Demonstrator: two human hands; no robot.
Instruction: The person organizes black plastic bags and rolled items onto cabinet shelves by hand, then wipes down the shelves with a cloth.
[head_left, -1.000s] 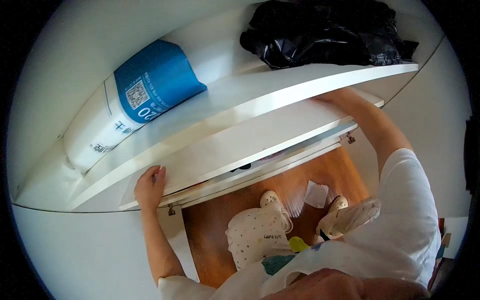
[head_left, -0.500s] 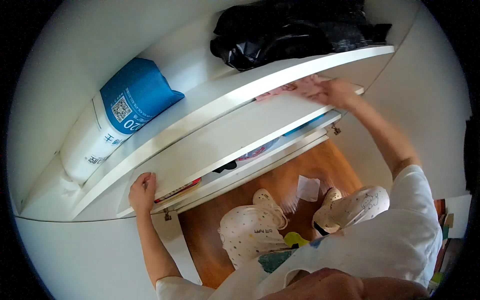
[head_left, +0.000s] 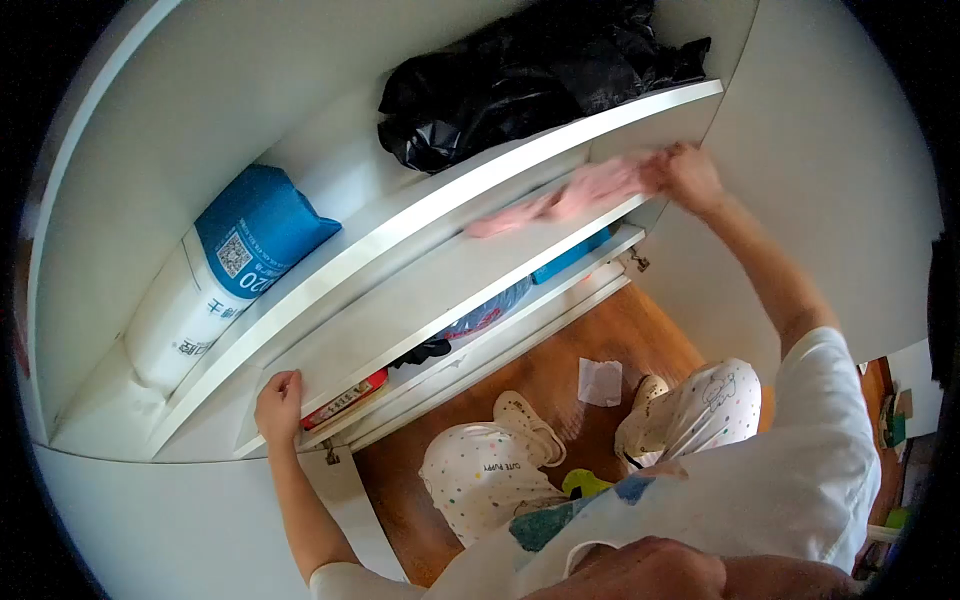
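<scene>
My right hand [head_left: 690, 180] grips one end of a pink cloth [head_left: 575, 198], slightly blurred. The rest of the cloth trails leftward over a white shelf board [head_left: 400, 310], near its right end. At the board's left end, my left hand [head_left: 279, 405] is closed around the front corner, its fingers curled over the edge. Below the board, a lower compartment shows a red box [head_left: 345, 400], a black item [head_left: 425, 350], a clear plastic bag [head_left: 490, 308] and something blue [head_left: 572, 257].
On the upper shelf [head_left: 460, 195] lie a white-and-blue printed package [head_left: 240, 250] and a bundled black plastic bag [head_left: 530, 85]. Metal hinges [head_left: 638, 262] sit at the cabinet sides. A white sheet [head_left: 600, 382] lies on the wooden floor [head_left: 400, 470] between my feet.
The pink cloth has spread further left and lifted into fuller view, with my right hand still at its right end. My left hand stays at the board's corner. The camera view has shifted slightly.
</scene>
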